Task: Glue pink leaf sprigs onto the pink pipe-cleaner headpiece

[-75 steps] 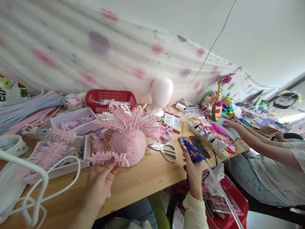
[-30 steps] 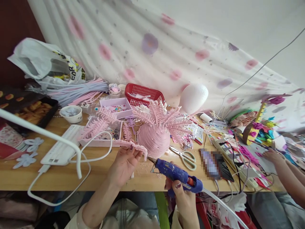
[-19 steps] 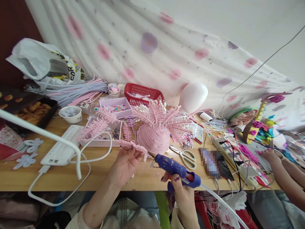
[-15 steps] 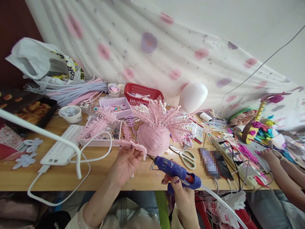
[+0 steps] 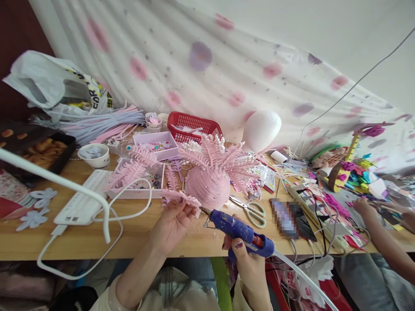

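Through the head camera I saw the left hand (image 5: 171, 222) pinched shut on a pink frond (image 5: 181, 198). It held the frond just above the table (image 5: 136, 235), right in front of the pink dome (image 5: 207, 190), whose crown bristled with fronds of the same kind. The right hand (image 5: 248, 263) was wrapped tight round the grip of the blue glue gun (image 5: 241, 231). The nozzle pointed at the near end of the frond and was close to it, though I could not tell whether the tip touched. The two hands were near each other but apart. My worry was the left fingertips (image 5: 184, 210): they sat just beside the nozzle, so I judged that a small slip or a heavy squeeze could put hot glue on skin. A drip could also land on the table or string across the dome's wound side. The scissors (image 5: 251, 211) lay just behind the gun. The pale stick (image 5: 301, 276) at its back hung off the table edge, where I thought it might snag. A co-worker's hand (image 5: 363, 207) was well off to the right.
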Demonstrator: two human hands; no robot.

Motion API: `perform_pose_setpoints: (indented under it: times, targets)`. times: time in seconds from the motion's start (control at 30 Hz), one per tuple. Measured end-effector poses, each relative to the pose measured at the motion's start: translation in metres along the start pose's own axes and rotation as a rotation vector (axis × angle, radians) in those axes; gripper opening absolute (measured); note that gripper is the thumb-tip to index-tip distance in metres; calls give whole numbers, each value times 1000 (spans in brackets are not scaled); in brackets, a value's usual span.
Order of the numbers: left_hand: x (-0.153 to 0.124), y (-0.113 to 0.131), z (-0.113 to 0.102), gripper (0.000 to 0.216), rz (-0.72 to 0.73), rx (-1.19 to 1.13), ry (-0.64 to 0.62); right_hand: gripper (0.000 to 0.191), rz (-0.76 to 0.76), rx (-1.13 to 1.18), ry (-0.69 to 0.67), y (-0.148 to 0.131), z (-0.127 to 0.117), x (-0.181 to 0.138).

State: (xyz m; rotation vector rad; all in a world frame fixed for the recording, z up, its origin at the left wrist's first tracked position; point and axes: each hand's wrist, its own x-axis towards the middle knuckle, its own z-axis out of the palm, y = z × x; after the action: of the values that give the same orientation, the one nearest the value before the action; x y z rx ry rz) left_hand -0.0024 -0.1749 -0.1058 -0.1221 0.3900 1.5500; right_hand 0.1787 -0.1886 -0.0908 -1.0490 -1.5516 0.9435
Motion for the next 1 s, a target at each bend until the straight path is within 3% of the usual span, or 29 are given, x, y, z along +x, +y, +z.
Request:
perform_pose_setpoints:
  times: [0.2, 0.5, 0.63, 1.0]
  targets:
    - [-2, -1, 3, 24, 3, -31, 54, 39, 67, 5, 62, 4, -2, -1]
    - [1, -4, 0, 20, 44, 12, 70, 42, -30, -6, -67, -9, -4, 0]
    - [1, -4, -1, 30, 46, -44, 100, 47, -42, 24, -82, -18, 0, 1]
    - [1, -7, -3, 29, 26, -8, 115, 44, -33, 27, -178, -13, -4, -1]
